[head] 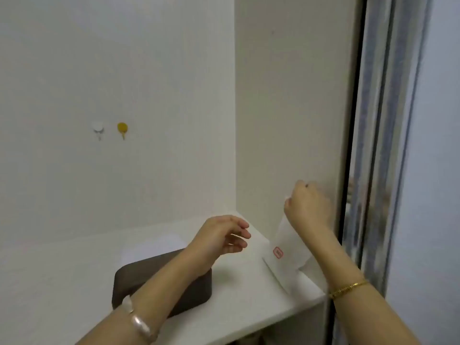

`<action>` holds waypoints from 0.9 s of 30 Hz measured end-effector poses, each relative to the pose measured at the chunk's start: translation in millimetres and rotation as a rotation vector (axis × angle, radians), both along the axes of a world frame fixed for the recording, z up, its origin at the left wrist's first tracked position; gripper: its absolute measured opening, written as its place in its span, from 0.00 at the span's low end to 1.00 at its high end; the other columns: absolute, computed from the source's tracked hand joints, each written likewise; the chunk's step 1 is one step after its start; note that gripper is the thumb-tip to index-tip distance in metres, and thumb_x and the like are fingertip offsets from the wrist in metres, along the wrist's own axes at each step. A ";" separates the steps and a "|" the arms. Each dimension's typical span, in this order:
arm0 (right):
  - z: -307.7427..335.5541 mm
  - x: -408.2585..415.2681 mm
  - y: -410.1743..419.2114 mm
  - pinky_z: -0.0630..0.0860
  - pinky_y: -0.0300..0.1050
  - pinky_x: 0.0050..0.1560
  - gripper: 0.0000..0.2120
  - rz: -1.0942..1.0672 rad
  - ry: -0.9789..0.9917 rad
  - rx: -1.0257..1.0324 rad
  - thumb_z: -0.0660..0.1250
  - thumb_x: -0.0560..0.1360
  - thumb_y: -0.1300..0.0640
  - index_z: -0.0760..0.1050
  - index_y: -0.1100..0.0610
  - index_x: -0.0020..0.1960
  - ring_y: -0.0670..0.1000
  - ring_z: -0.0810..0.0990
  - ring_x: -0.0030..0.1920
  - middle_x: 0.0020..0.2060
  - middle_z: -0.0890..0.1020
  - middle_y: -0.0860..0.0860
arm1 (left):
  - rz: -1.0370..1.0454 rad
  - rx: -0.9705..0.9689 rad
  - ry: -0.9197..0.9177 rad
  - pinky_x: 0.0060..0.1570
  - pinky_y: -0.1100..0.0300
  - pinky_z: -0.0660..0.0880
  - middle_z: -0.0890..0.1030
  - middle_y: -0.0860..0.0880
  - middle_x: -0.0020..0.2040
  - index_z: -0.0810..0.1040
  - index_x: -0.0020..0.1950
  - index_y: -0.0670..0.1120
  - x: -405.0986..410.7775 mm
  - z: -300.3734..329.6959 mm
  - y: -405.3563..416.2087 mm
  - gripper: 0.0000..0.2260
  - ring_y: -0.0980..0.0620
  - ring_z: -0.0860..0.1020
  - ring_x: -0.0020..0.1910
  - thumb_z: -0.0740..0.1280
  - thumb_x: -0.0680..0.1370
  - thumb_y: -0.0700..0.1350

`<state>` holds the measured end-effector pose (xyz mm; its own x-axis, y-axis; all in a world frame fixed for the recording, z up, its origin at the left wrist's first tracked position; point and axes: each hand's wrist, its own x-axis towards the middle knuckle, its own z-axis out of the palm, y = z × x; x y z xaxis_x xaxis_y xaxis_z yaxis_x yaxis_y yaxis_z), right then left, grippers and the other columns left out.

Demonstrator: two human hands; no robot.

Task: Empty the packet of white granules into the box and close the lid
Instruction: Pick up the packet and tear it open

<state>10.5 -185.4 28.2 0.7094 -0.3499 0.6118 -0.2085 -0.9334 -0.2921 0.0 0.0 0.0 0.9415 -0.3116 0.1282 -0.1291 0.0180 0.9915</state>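
Head view: right hand (pixel 307 206) pinches the top of a white paper packet with a red label (pixel 286 255), lower right. Left hand (pixel 224 235) hovers open, holding nothing. Dark brown rounded box (pixel 139 277), lower centre, appears shut. Pouring not begun, by my judgement.

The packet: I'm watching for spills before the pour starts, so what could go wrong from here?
1. The right hand pinches only the top of the white packet, which hangs off to the right of the dark box, near the shelf edge; granules could land on the shelf or fall past it.
2. The box looks shut, so pouring now would likely spill over the lid.
3. The left hand hovers open, not steadying anything.
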 end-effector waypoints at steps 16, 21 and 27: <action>-11.9 21.1 -4.8 0.71 0.45 0.55 0.19 -0.259 0.338 -0.213 0.57 0.77 0.57 0.66 0.64 0.66 0.56 0.75 0.59 0.60 0.75 0.59 | 0.033 0.075 0.191 0.32 0.61 0.77 0.83 0.51 0.32 0.80 0.41 0.43 36.4 5.4 -13.9 0.09 0.52 0.80 0.31 0.60 0.73 0.37; -22.8 22.5 1.2 0.70 0.42 0.52 0.16 -0.270 0.447 -0.262 0.58 0.76 0.58 0.72 0.62 0.62 0.55 0.73 0.57 0.60 0.73 0.59 | 0.046 0.055 0.219 0.32 0.61 0.77 0.83 0.50 0.34 0.80 0.41 0.43 39.7 1.7 -7.2 0.09 0.51 0.80 0.33 0.60 0.74 0.37; -32.7 24.6 1.9 0.69 0.42 0.54 0.15 -0.314 0.368 -0.273 0.57 0.77 0.58 0.73 0.61 0.61 0.55 0.71 0.57 0.59 0.71 0.58 | 0.024 0.037 0.213 0.32 0.61 0.77 0.83 0.51 0.30 0.80 0.41 0.43 42.0 1.3 -4.7 0.08 0.52 0.80 0.30 0.61 0.74 0.37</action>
<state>35.1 -183.6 -4.5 0.7807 -0.4420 0.4418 -0.5312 -0.8417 0.0967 42.0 -4.7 1.3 0.9532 -0.2901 -0.0854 0.0833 -0.0194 0.9963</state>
